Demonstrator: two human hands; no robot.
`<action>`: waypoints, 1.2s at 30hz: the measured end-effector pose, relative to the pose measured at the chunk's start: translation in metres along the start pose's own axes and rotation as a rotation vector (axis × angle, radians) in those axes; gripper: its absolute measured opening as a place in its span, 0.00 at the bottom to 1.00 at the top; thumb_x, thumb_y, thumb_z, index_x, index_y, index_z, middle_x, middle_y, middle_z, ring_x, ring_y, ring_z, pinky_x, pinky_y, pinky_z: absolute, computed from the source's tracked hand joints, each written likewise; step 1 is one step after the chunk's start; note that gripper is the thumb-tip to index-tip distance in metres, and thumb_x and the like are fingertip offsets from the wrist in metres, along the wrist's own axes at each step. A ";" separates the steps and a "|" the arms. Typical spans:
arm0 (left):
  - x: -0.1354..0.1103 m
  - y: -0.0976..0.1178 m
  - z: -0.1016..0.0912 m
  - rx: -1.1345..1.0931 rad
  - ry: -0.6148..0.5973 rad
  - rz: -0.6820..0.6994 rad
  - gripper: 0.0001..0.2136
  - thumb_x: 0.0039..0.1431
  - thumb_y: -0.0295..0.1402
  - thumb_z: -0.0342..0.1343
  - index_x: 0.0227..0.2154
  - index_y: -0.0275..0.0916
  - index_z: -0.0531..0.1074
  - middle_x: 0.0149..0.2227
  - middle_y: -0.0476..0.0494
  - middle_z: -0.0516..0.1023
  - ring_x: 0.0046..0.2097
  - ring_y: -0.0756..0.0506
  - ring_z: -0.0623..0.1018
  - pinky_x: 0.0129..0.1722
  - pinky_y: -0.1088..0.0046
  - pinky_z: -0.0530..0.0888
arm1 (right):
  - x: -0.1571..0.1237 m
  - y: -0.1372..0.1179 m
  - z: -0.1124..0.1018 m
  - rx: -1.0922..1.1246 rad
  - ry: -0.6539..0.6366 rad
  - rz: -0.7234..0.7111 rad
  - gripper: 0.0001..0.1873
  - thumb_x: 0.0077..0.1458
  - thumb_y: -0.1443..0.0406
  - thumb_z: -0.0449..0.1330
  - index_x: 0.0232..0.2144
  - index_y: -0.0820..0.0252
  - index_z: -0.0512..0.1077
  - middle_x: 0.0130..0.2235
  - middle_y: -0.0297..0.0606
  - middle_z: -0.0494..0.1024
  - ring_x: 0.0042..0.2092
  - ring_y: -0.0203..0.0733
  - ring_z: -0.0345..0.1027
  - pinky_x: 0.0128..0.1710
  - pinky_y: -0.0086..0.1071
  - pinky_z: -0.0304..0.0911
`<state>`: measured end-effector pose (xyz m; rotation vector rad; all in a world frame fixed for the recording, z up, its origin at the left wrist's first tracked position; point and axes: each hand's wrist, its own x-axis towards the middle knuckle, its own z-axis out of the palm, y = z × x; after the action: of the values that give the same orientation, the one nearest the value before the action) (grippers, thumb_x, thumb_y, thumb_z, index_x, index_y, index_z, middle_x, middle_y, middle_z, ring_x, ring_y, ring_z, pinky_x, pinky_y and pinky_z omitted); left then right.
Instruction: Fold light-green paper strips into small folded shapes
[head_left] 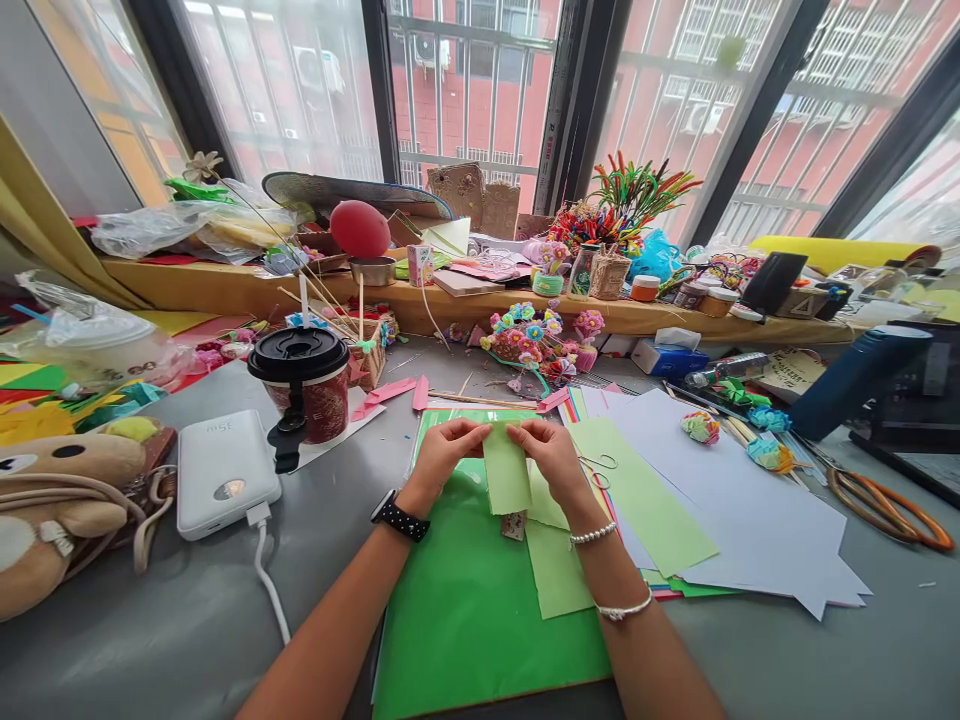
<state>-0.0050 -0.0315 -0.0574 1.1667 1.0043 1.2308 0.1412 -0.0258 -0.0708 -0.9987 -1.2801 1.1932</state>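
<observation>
Both my hands pinch the top edge of a small light green paper strip point(508, 480), which hangs upright between them. My left hand point(452, 455) grips its left corner, thumb and fingers together. At the right corner, my right hand point(550, 455) does the same. Below lies a bright green sheet point(480, 620) in what looks like a clear sleeve. More light green paper pieces point(559, 580) rest on it under my right wrist. A small patterned object point(514, 526) shows just beneath the held strip; its kind I cannot make out.
White paper sheets point(735, 510) and a long light green strip point(645, 500) lie to the right, near orange-handled scissors point(892, 508). On the left stand a lidded coffee cup point(319, 395) and a white power bank point(225, 472) with its cable. Paper flowers point(529, 335) sit behind.
</observation>
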 end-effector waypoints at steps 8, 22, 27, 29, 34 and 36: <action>0.000 0.000 0.000 0.035 0.001 0.013 0.12 0.37 0.39 0.59 0.18 0.34 0.68 0.20 0.49 0.72 0.25 0.50 0.72 0.29 0.72 0.71 | -0.001 -0.003 0.000 -0.019 0.001 -0.001 0.14 0.36 0.55 0.60 0.19 0.61 0.69 0.21 0.33 0.68 0.24 0.35 0.59 0.25 0.29 0.58; 0.000 -0.001 0.000 0.000 -0.011 0.010 0.11 0.37 0.37 0.59 0.21 0.33 0.70 0.22 0.49 0.73 0.26 0.49 0.73 0.30 0.71 0.72 | 0.000 -0.001 -0.001 0.013 0.068 -0.015 0.13 0.37 0.57 0.60 0.22 0.62 0.70 0.23 0.34 0.70 0.25 0.35 0.60 0.25 0.28 0.56; 0.000 0.000 0.000 0.017 -0.042 -0.023 0.12 0.36 0.38 0.60 0.22 0.33 0.70 0.23 0.48 0.73 0.27 0.49 0.73 0.32 0.71 0.72 | 0.001 0.000 -0.002 -0.006 0.059 -0.013 0.13 0.36 0.57 0.60 0.20 0.62 0.69 0.21 0.33 0.69 0.24 0.34 0.59 0.24 0.27 0.55; -0.001 0.001 0.001 0.043 -0.057 -0.026 0.12 0.36 0.38 0.60 0.21 0.34 0.70 0.22 0.49 0.72 0.26 0.50 0.72 0.30 0.72 0.72 | 0.000 -0.001 -0.002 -0.004 0.046 -0.004 0.13 0.36 0.57 0.60 0.20 0.62 0.69 0.21 0.33 0.69 0.24 0.33 0.59 0.24 0.27 0.54; -0.001 0.001 0.001 0.093 -0.084 -0.007 0.11 0.36 0.39 0.59 0.19 0.34 0.70 0.21 0.49 0.72 0.25 0.49 0.72 0.28 0.72 0.72 | -0.001 -0.003 -0.001 -0.005 0.053 -0.016 0.14 0.38 0.56 0.59 0.22 0.62 0.69 0.22 0.33 0.69 0.24 0.34 0.59 0.24 0.27 0.55; -0.001 0.000 0.001 0.091 -0.106 -0.018 0.11 0.36 0.39 0.59 0.19 0.34 0.70 0.21 0.49 0.72 0.25 0.49 0.72 0.29 0.72 0.71 | -0.001 -0.003 -0.001 -0.009 0.069 -0.042 0.13 0.38 0.56 0.59 0.20 0.61 0.68 0.21 0.31 0.68 0.24 0.33 0.59 0.24 0.27 0.55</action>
<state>-0.0045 -0.0322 -0.0570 1.2775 0.9975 1.1067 0.1428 -0.0274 -0.0682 -1.0062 -1.2475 1.1125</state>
